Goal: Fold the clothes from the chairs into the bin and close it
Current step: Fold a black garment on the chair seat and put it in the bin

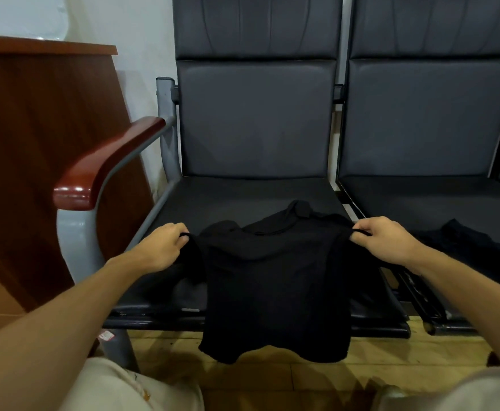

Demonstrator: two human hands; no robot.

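A black shirt [275,286] lies over the front of the left chair's seat [213,200], its lower part hanging past the seat edge toward the floor. My left hand [161,247] pinches the shirt's left edge. My right hand [386,240] pinches its right edge, so the cloth is stretched between them. Another black garment [468,241] lies crumpled on the right chair's seat [426,197]. No bin is in view.
A glossy red-brown armrest [103,164] on a grey metal frame flanks the left chair. A tall wooden cabinet [35,143] stands at the far left. Yellowish floor boards [272,378] lie below the seats. My light trouser legs fill the bottom corners.
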